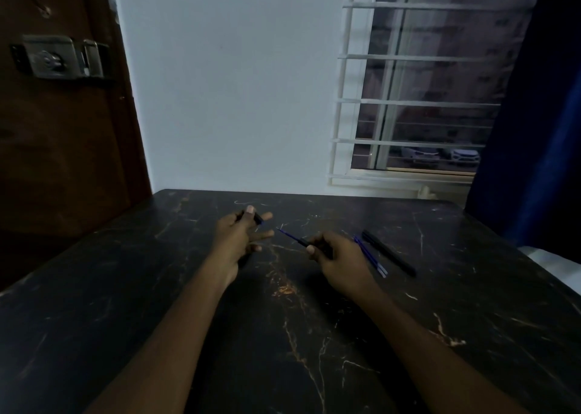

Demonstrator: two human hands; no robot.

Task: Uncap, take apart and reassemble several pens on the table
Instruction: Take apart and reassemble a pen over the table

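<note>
Dark marble-patterned table (283,335): a black pen barrel (256,218) is pinched in the left hand (240,237), a blue-refilled front section (295,239) clamped in the right hand (338,261); reassembly seems underway, alignment being needed next.

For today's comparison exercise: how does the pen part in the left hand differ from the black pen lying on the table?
The pen part is short and pinched in the left hand; the black pen is long and whole. The part is held above the table; the pen lies flat, untouched. Both are dark.
</note>
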